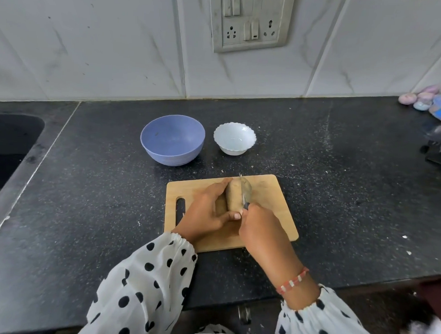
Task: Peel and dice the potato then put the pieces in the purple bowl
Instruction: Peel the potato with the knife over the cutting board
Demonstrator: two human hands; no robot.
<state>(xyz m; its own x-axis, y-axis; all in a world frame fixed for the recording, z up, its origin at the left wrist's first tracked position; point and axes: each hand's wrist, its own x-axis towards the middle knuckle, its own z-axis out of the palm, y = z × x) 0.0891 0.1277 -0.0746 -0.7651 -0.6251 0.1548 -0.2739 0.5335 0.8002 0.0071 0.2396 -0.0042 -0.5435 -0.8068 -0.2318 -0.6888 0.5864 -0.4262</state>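
Note:
A brown potato (234,195) rests lengthwise on the wooden cutting board (275,206). My left hand (207,214) grips it from the left side, thumb at its near end. My right hand (260,227) is closed on a knife (244,196), whose thin blade lies along the potato's right side, tip pointing away from me. The knife's handle is hidden in my fist. The purple bowl (172,139) stands behind the board to the left, with nothing in it.
A small white scalloped bowl (234,138) stands right of the purple one. A dark sink (7,147) is at the far left. Coloured items (426,100) and a black object (438,154) lie at the right edge. A switch panel (249,20) is on the tiled wall.

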